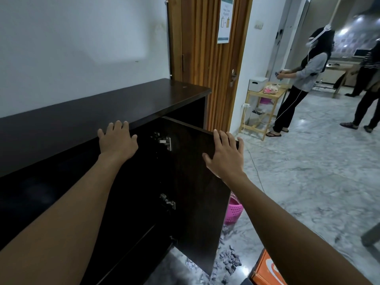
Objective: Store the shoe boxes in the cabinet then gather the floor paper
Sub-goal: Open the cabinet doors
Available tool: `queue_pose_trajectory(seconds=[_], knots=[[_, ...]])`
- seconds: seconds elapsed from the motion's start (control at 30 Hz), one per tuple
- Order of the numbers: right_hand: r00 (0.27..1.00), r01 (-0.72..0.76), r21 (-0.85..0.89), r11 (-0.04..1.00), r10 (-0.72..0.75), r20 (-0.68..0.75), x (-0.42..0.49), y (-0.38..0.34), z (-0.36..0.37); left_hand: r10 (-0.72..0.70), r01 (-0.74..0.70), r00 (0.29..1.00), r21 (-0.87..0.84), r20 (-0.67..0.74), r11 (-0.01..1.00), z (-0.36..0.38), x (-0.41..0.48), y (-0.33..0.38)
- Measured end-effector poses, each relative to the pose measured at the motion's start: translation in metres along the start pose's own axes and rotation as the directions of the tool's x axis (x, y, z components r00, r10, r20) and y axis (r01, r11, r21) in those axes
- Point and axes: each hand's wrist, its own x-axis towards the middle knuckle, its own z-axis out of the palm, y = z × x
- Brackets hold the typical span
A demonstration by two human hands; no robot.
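The left hand [117, 140] lay flat, fingers spread and grasping nothing, on the front edge of the dark cabinet [82, 112] top. Below and just right of it, between the two forearms, the open compartment [131, 202] showed as a dark space with a shelf edge low down. Right of that stood the open door [191, 182], swung out with its hinged inner face to the camera. The right hand [225, 155] rested against its top outer corner, fingers straight and released, holding nothing.

Grey paper scraps [230, 260] lay scattered on the floor [308, 182] by the door's lower edge. The orange shoe box [267, 272] sat on the floor at the far lower right, under the right forearm and past the door's free edge. It was only partly in view, so its long axis could not be told. Judged from this, the right hand was much the nearer, and the box would travel up and leftward around the door into the compartment.
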Motion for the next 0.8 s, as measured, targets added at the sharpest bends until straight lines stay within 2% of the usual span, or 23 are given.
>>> queue_pose_trajectory(seconds=[0.27,0.4,0.53,0.6,0.67,0.73,0.8], knots=[[0.999,0.053,0.04,0.998,-0.052,-0.015,0.004,0.011,0.002,0.021,-0.021,1.0,0.004,-0.004,1.0,0.001,-0.001,-0.003],[0.987,0.152,0.084,0.985,-0.147,-0.061,-0.002,0.022,0.006,0.05,-0.05,0.999,0.016,-0.001,0.999,0.001,-0.004,-0.005],[0.961,0.252,0.031,0.967,-0.246,-0.126,-0.023,0.035,0.006,0.057,-0.057,0.998,0.004,-0.007,0.998,-0.001,-0.016,0.0],[0.961,0.247,0.087,0.965,-0.232,-0.15,-0.039,0.038,0.006,0.065,-0.066,0.998,-0.118,-0.009,0.991,-0.003,-0.031,0.011],[0.981,0.173,0.268,0.948,-0.143,-0.128,-0.062,0.041,0.004,0.075,-0.05,0.996,-0.384,0.05,0.922,-0.001,-0.052,0.028],[0.999,0.027,0.488,0.872,-0.014,-0.03,-0.088,0.046,0.002,0.166,-0.083,0.98,-0.541,0.106,0.837,0.007,-0.077,0.046],[0.993,-0.12,0.604,0.788,0.088,0.083,-0.117,0.055,-0.001,0.264,-0.106,0.952,-0.641,0.155,0.76,0.019,-0.104,0.065]])
